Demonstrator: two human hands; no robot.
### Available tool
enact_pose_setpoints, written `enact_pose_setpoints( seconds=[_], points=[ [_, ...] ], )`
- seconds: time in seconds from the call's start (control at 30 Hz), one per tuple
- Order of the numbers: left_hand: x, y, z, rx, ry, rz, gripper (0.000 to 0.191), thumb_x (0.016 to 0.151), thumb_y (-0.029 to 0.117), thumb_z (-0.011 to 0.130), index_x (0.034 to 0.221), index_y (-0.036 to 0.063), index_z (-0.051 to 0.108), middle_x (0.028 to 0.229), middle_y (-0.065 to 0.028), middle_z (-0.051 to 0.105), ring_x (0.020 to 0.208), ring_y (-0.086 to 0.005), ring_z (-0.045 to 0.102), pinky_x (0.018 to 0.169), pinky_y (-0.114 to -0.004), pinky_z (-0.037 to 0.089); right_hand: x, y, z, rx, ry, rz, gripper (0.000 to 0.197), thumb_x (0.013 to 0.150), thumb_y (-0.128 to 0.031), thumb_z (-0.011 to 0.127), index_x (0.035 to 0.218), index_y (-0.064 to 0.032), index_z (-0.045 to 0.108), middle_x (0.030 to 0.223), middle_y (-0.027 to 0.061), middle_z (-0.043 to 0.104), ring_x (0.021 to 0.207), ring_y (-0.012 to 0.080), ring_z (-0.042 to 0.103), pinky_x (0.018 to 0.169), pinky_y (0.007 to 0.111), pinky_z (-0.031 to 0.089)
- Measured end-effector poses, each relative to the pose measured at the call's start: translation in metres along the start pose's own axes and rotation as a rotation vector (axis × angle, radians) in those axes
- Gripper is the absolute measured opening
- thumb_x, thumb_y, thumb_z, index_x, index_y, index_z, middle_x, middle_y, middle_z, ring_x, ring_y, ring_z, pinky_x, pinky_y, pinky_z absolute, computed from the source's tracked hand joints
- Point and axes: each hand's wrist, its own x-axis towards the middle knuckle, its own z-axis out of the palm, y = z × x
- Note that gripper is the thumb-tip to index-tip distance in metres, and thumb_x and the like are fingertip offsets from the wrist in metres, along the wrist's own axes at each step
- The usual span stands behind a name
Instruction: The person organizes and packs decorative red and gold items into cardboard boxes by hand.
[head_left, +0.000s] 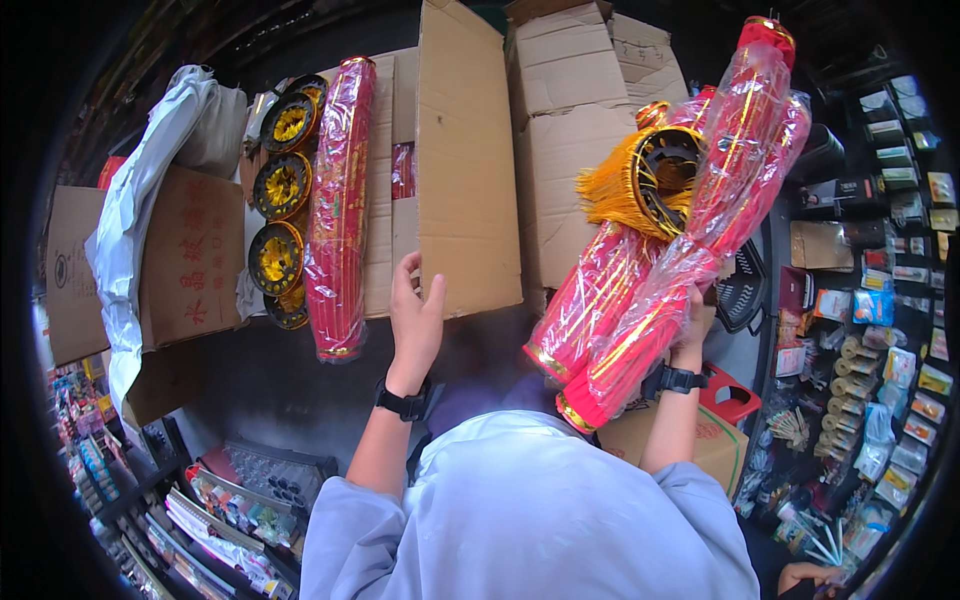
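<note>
My right hand (694, 322) is closed around a bundle of folded red lanterns (720, 195) in clear plastic, partly hidden behind them. A black ring with a yellow tassel (611, 180) lies against the bundle. My left hand (417, 311) has its fingers apart at the near edge of a raised cardboard flap (469, 172); it holds nothing that I can see. Left of it, another plastic-wrapped folded lantern (339, 210) lies on a carton. Beside that lantern stands a row of black rings with yellow tassels (283, 187).
An open carton (566, 172) stands ahead, right of the flap. At the left are a printed carton (195, 255) and white sheeting (150, 195). Small packaged goods (874, 307) fill the right side. Another person's hand (806, 577) shows at lower right, near a red plastic stool (727, 394).
</note>
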Motion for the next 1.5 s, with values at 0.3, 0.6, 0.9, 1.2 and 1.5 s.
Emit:
enact_pose_setpoints(
  seconds=[0.3,0.6,0.9,1.2,1.5],
  points=[
    [-0.023,0.055,0.066,0.093,-0.119,0.294,0.053,0.091,0.015,0.070,0.138,0.0011,0.050,0.122,-0.0201,0.064,0.113,-0.0372,0.063,0.098,-0.046,0.050,-0.003,0.007,-0.018,0.113,-0.035,0.121,0.082,0.088,-0.056,0.070,0.146,-0.0026,0.046,0.136,0.0138,0.059,0.121,0.0302,0.061,0.106,0.046,0.050],
    [-0.022,0.056,0.091,0.176,-0.144,0.513,0.054,0.086,0.014,0.076,0.133,0.0010,0.053,0.119,-0.0201,0.066,0.108,-0.0384,0.066,0.093,-0.045,0.053,-0.002,0.007,-0.014,0.130,0.050,0.098,0.073,0.090,-0.047,0.073,0.144,-0.0040,0.049,0.133,0.0111,0.062,0.119,0.0262,0.062,0.105,0.041,0.051],
    [0.007,-0.043,0.004,-0.150,-0.071,-0.077,0.038,0.095,0.018,0.064,0.127,0.0012,0.054,0.106,-0.0116,0.062,0.098,-0.0163,0.059,0.084,-0.031,0.050,0.003,0.020,-0.033,0.148,0.020,0.148,0.073,0.090,-0.048,0.072,0.144,-0.0046,0.048,0.133,0.0120,0.061,0.119,0.0268,0.063,0.104,0.043,0.052],
    [-0.005,-0.067,0.011,0.247,-0.173,0.107,0.052,0.092,0.025,0.067,0.133,-0.0041,0.052,0.129,-0.0266,0.058,0.124,-0.0417,0.054,0.107,-0.048,0.043,0.012,0.021,-0.041,0.045,-0.044,0.045,0.072,0.093,-0.056,0.067,0.140,-0.0038,0.052,0.129,0.0100,0.063,0.116,0.0256,0.063,0.103,0.041,0.052],
    [-0.026,0.024,0.136,0.169,-0.885,0.269,0.110,0.084,0.070,0.069,0.160,0.0027,0.029,0.163,-0.0341,0.026,0.151,-0.0455,0.029,0.123,-0.048,0.027,-0.006,0.009,0.024,-0.183,-0.091,-0.132,0.062,0.092,-0.037,0.072,0.139,-0.0005,0.054,0.128,0.0092,0.063,0.114,0.0220,0.063,0.100,0.039,0.051]
  ],
)
